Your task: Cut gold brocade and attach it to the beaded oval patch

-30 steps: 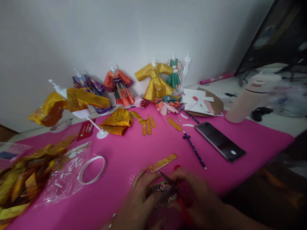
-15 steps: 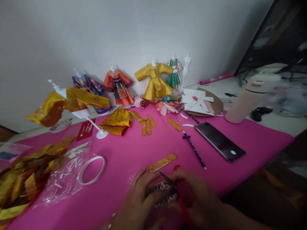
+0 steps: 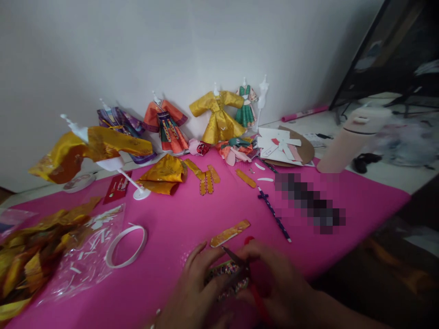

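You're holding open scissors (image 3: pixel 245 265), bottom middle.
Right hand (image 3: pixel 279 269) is wrapping round red handles (image 3: pixel 258 299); left hand (image 3: pixel 194 283) is half curling, hold unclear. Mind those blades (image 3: pixel 232 253)!

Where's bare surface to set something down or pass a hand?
Bare pink surface lies between the white ring and the near gold strip, and right of the dotted pencil, below the pixelated patch. Crowded: left, with gold scraps and clear bag; back, with doll clothes; front centre, with left hand, right hand and scissors.
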